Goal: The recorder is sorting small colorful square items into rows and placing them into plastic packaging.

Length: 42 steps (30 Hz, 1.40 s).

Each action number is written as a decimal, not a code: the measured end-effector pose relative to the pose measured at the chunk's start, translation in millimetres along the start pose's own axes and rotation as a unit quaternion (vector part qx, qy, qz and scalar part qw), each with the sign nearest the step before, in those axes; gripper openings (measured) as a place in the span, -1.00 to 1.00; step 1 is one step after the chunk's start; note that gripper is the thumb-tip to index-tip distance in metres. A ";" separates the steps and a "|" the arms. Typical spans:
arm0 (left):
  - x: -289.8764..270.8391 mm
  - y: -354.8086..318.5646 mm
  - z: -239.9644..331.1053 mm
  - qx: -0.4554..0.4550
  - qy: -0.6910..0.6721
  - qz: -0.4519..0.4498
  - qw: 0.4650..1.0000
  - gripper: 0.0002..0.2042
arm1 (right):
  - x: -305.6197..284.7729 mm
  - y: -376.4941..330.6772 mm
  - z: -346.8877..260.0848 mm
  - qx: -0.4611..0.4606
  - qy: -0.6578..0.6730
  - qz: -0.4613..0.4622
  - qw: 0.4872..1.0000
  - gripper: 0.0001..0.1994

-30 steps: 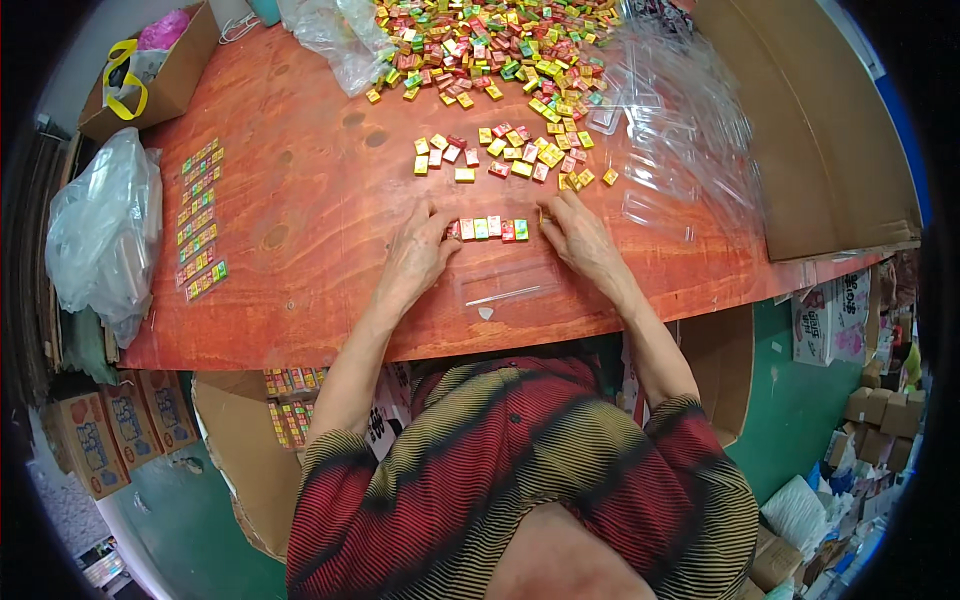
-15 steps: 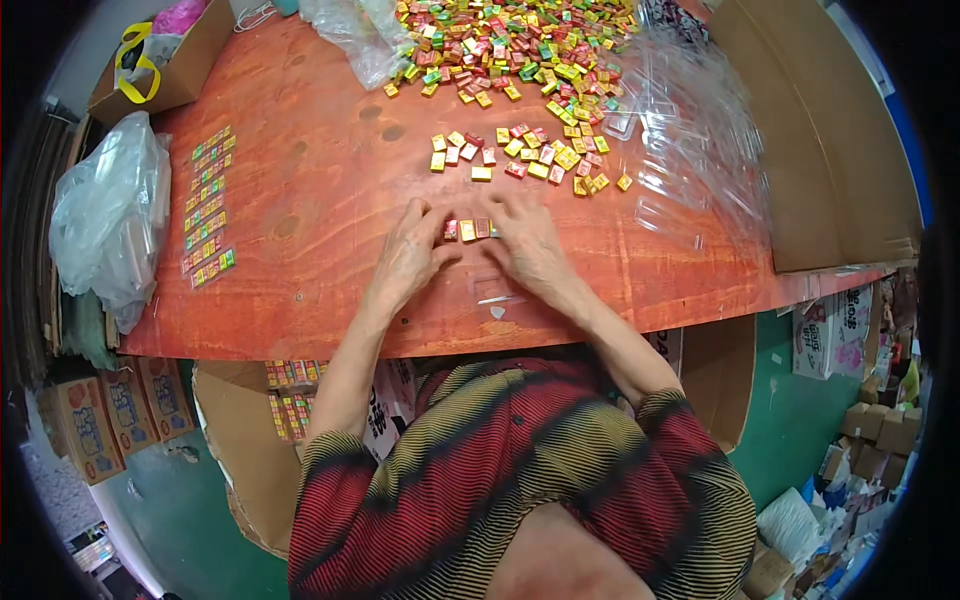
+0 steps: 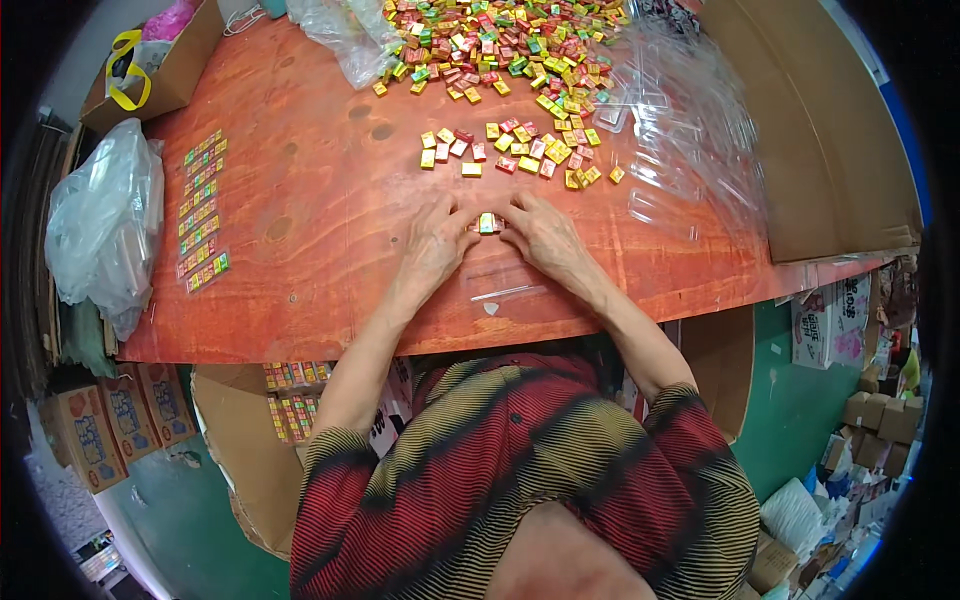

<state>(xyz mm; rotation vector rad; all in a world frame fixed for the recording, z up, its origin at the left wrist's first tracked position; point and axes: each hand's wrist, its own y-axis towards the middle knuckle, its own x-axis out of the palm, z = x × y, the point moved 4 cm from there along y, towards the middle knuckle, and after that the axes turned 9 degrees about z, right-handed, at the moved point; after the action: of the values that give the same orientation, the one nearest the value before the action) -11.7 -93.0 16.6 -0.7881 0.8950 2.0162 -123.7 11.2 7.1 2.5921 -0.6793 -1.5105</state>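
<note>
A short row of small coloured boxes [image 3: 487, 223] sits on the red table between my hands, with a yellow-green one showing in the middle. The fingers of my left hand [image 3: 436, 240] close on the row's left end. From the other side, my right hand [image 3: 546, 238] presses its fingers to the right end. Fingertips cover most of the row, so its other boxes are hidden. A clear plastic piece [image 3: 505, 292] lies just nearer to me. Beyond my hands is a loose group of red and yellow boxes [image 3: 537, 150].
A big heap of small boxes [image 3: 500, 45] covers the far table. Clear plastic trays [image 3: 680, 130] pile up at right beside a large carton [image 3: 815, 130]. Filled packs [image 3: 203, 215] line the left, near a plastic bag [image 3: 105, 220]. An open carton [image 3: 230, 400] stands below the table edge.
My hands have drawn closer together around the row of small boxes, covering more of it. The whole view has shifted slightly.
</note>
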 end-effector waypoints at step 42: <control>19.9 -75.8 38.1 -0.032 -0.031 0.000 0.999 -0.40 | -6.3 -76.7 -20.4 -0.017 -0.078 -0.090 0.993 -0.31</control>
<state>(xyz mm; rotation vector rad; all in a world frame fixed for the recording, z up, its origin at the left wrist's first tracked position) 33.2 -20.6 -1.3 -0.7561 0.7981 2.0661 -83.2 79.5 1.9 2.5916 -0.4368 -1.7743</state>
